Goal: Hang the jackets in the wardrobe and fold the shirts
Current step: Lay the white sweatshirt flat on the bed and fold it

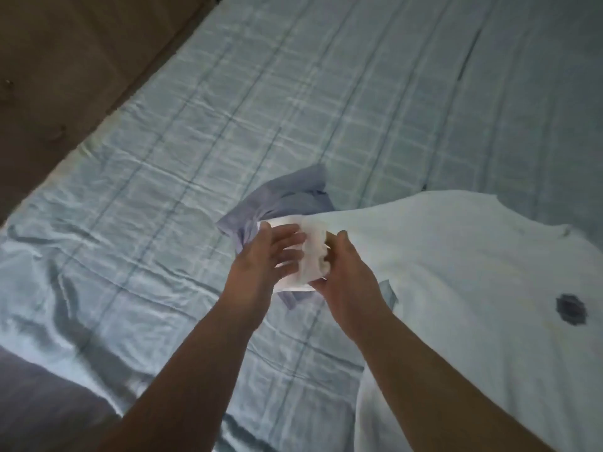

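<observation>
Gripping the sleeve of the white shirt (456, 272) in my right hand (346, 282), fingers curled, left hand (257, 265) straight-fingered against it, I risk dragging the blue garment (293, 194) beneath and creasing the shirt spread on the bed (163, 190).

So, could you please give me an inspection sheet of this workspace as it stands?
Surface: pale blue checked bedsheet, wrinkled.
Job's things: white T-shirt spread out, dark logo; blue-grey garment crumpled partly under its sleeve.
Clutter: nothing seen.
Grippers: left hand rests straight fingers on the sleeve; right hand grips the bunched sleeve.
Cables: nothing seen.
Surroundings: brown buttoned upholstery along the far-left edge; dark grey fabric at the near-left corner.
</observation>
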`<state>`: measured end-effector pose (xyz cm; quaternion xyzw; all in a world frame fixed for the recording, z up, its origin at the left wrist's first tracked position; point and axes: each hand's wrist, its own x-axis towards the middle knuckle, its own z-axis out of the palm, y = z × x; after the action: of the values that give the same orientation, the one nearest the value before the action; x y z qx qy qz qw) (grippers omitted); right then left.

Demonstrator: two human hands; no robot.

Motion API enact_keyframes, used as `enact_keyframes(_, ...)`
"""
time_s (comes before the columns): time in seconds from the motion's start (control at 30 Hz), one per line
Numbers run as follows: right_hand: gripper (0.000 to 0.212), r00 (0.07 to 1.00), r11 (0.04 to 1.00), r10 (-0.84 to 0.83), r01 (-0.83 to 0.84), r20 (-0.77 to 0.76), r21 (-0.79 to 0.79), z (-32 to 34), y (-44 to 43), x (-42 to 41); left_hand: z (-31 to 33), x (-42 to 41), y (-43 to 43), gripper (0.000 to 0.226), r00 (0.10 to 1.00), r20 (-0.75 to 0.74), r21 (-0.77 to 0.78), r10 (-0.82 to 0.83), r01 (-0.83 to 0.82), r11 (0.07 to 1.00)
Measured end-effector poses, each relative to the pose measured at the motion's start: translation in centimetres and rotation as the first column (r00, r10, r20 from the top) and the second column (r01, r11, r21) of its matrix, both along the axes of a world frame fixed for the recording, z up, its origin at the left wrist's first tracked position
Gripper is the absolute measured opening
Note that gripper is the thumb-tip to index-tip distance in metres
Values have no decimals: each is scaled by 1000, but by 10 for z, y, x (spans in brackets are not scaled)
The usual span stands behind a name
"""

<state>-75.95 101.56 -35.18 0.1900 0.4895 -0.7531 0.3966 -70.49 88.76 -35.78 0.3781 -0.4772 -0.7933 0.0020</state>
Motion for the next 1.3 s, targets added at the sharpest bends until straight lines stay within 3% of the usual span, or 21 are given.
enact_keyframes(0.07,56,996,995,-87,89,30,-51,4,43,-19,2,-21,40,28,995,-9,-7,-100,100,995)
enact_keyframes(0.1,49,997,997,-71,70,-24,-42,4,65,-28,1,-29,61,25,986,-23,-77,-166,164,984)
enact_keyframes(0.17,24,982,992,5,19,-189,126,0,110,-43,-3,-40,102,35,951,-46,-319,-307,277,906)
enact_keyframes(0.23,21,968,940,3,83,-252,330,-7,150,-59,-10,-48,137,41,919,14,-635,-393,312,706)
enact_keyframes(0.3,17,970,901,-57,152,-236,406,-13,189,-75,-21,-59,167,42,891,61,-890,-450,252,379)
enact_keyframes(0.33,16,970,890,-88,178,-225,419,-16,208,-84,-29,-67,182,44,866,79,-948,-494,219,231)
enact_keyframes(0.43,18,963,863,-108,215,-248,458,-27,267,-107,-53,-94,229,56,755,267,-956,-599,287,-65)
enact_keyframes(0.53,17,943,813,-107,266,-316,518,-33,324,-126,-77,-125,277,61,645,476,-874,-597,422,-241)
enact_keyframes(0.73,20,909,695,-69,339,-411,634,-52,436,-156,-109,-176,372,65,529,619,-779,-581,504,-372)
enact_keyframes(0.87,21,923,665,-94,337,-373,667,-72,493,-164,-127,-185,419,65,473,664,-743,-580,507,-437)
enact_keyframes(1.0,31,935,356,158,247,-318,902,-102,542,-161,-142,-185,442,67,455,712,-699,-535,528,-482)
enact_keyframes(1.1,27,919,262,252,238,-305,935,-119,561,-156,-150,-186,451,66,472,709,-704,-523,505,-499)
enact_keyframes(1.17,35,894,215,327,245,-306,945,-129,568,-152,-155,-187,453,65,471,717,-697,-513,495,-519)
enact_keyframes(1.27,55,777,-57,565,372,-277,927,-135,568,-146,-158,-185,453,65,479,715,-699,-510,483,-527)
enact_keyframes(1.3,56,714,-71,634,435,-296,898,-135,565,-143,-158,-185,453,65,482,712,-702,-510,479,-527)
